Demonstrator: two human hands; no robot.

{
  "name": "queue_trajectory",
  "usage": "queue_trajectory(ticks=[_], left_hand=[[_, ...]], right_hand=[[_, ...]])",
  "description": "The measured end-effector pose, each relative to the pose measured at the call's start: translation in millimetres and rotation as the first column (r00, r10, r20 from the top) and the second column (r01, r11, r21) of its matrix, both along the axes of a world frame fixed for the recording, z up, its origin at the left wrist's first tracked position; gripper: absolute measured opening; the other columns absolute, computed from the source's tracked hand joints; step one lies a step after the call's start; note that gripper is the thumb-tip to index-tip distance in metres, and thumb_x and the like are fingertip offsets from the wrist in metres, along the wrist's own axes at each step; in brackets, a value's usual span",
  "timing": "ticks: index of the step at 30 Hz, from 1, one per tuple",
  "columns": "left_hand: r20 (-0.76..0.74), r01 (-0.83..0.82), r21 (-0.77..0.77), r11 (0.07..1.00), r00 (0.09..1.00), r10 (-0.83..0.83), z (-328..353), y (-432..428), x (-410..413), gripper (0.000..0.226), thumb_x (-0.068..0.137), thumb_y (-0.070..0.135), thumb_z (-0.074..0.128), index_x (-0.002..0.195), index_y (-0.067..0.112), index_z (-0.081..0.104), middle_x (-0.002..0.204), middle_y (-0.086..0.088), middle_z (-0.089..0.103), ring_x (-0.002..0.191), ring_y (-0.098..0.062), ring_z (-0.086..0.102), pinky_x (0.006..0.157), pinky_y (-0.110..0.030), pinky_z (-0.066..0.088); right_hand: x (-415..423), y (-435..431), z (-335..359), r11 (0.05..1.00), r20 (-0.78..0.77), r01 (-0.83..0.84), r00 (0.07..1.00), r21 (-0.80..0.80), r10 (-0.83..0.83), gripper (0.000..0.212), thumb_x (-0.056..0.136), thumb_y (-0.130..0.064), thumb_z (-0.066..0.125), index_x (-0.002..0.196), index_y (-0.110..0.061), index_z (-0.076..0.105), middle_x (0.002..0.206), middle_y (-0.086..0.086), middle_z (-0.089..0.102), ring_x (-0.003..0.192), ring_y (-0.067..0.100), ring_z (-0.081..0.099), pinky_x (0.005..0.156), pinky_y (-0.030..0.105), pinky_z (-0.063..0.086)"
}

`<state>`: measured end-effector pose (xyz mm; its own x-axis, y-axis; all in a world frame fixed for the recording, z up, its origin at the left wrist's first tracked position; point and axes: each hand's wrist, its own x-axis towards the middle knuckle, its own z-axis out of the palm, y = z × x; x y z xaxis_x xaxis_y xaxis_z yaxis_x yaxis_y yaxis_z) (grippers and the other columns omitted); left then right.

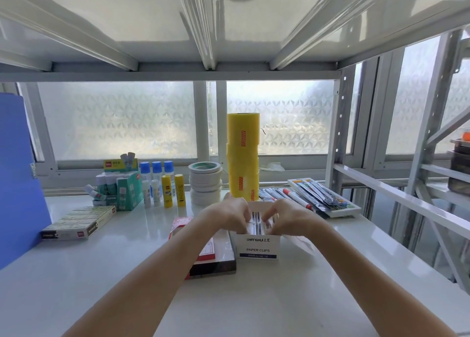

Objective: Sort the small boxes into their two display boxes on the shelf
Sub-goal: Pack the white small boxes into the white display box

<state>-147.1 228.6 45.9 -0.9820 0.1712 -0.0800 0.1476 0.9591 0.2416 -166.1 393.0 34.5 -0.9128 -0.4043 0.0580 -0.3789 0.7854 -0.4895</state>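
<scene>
Two hands' grips, left (230, 213) and right (284, 216), closure unclear, over paper-clip display box (258, 246), beside tape stack (243, 158).

Front shelf (101, 286), 6 o'clock: bare, passable.
12 o'clock: yellow tape stack (243, 156) and white tape rolls (205, 184) block reach.
9 o'clock: red display box (211, 255) abuts paper clips box (258, 247).
2 o'clock: pen packs (318, 194) obstruct.

Both hands' fingers (244, 216) inside white display box (258, 246) (marked "PAPER CLIPS") on shelf (101, 273)
</scene>
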Motion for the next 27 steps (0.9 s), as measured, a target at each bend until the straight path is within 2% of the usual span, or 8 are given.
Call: queue_trajectory(ticks=[3,6,8,12,14,17,20,27], left_hand=[[0.001,0.056,0.18,0.982,0.998,-0.057,18,-14,13,0.044,0.086,0.032,0.068,0.122,0.006,0.064,0.125,-0.007,0.063,0.114,-0.018,0.055,0.097,-0.027,0.04],[-0.145,0.006,0.211,0.977,0.989,0.025,29,-40,43,0.05,0.092,0.036,0.06,0.133,0.009,0.056,0.135,-0.007,0.06,0.111,-0.015,0.057,0.102,-0.032,0.043],[-0.176,0.02,0.163,0.986,0.984,0.01,25,-61,70,0.049,0.089,0.038,0.062,0.131,0.013,0.058,0.131,-0.001,0.061,0.108,-0.009,0.056,0.099,-0.026,0.043],[-0.199,0.109,0.127,0.986,0.977,-0.082,-9,-90,120,0.036,0.08,0.044,0.072,0.111,0.027,0.071,0.108,0.015,0.064,0.097,0.005,0.055,0.087,-0.016,0.044],[-0.273,0.13,0.123,0.984,0.958,-0.092,-27,-93,130,0.022,0.08,0.035,0.074,0.101,0.028,0.074,0.095,0.02,0.062,0.09,0.003,0.056,0.081,-0.015,0.045],[-0.405,0.156,0.137,0.978,0.91,-0.088,-46,-94,134,0.022,0.081,0.015,0.075,0.1,0.025,0.078,0.088,0.02,0.063,0.08,0.003,0.058,0.072,-0.007,0.042],[-0.453,0.161,0.155,0.975,0.889,-0.075,-53,-99,132,0.029,0.081,0.01,0.075,0.104,0.026,0.077,0.089,0.016,0.066,0.079,0.002,0.059,0.07,-0.004,0.041],[-0.444,0.152,0.194,0.969,0.894,-0.052,-55,-111,120,0.028,0.081,0.013,0.075,0.105,0.027,0.078,0.095,0.008,0.07,0.092,-0.011,0.066,0.079,-0.025,0.054]], right_hand=[[0,18,2,0.987,-0.013,-0.054,0.999,-0.152,0.052,0.056,0.068,-0.042,0.081,0.116,-0.015,0.068,0.126,0.0,0.064,0.118,0.005,0.046,0.097,0.029,0.038],[11,38,-4,0.965,-0.122,-0.062,0.992,-0.255,0.032,0.038,0.075,-0.051,0.071,0.105,-0.028,0.071,0.125,0.0,0.066,0.123,0.01,0.052,0.105,0.039,0.042],[23,44,-13,0.964,-0.179,-0.107,0.982,-0.244,0.063,0.034,0.075,-0.054,0.069,0.101,-0.032,0.072,0.12,-0.007,0.068,0.114,0.01,0.06,0.1,0.038,0.049],[42,36,-30,0.979,-0.42,-0.186,0.898,-0.083,0.135,0.02,0.08,-0.036,0.072,0.097,-0.027,0.076,0.107,-0.012,0.071,0.084,-0.007,0.06,0.078,0.011,0.045],[46,29,-31,0.979,-0.475,-0.191,0.87,-0.071,0.136,0.013,0.082,-0.028,0.072,0.093,-0.025,0.078,0.1,-0.011,0.073,0.079,-0.003,0.062,0.076,0.016,0.05],[49,24,-31,0.974,-0.437,-0.188,0.892,-0.124,0.116,0.011,0.081,-0.023,0.074,0.09,-0.022,0.079,0.096,-0.011,0.075,0.084,0.009,0.069,0.08,0.032,0.058],[50,27,-30,0.963,-0.381,-0.201,0.917,-0.179,0.12,0.011,0.08,-0.018,0.075,0.09,-0.02,0.079,0.093,-0.011,0.074,0.084,0.009,0.069,0.08,0.029,0.059],[50,31,-30,0.93,-0.319,-0.275,0.928,-0.243,0.191,0.011,0.079,-0.016,0.076,0.089,-0.02,0.079,0.092,-0.01,0.073,0.085,0.007,0.07,0.082,0.026,0.059]])
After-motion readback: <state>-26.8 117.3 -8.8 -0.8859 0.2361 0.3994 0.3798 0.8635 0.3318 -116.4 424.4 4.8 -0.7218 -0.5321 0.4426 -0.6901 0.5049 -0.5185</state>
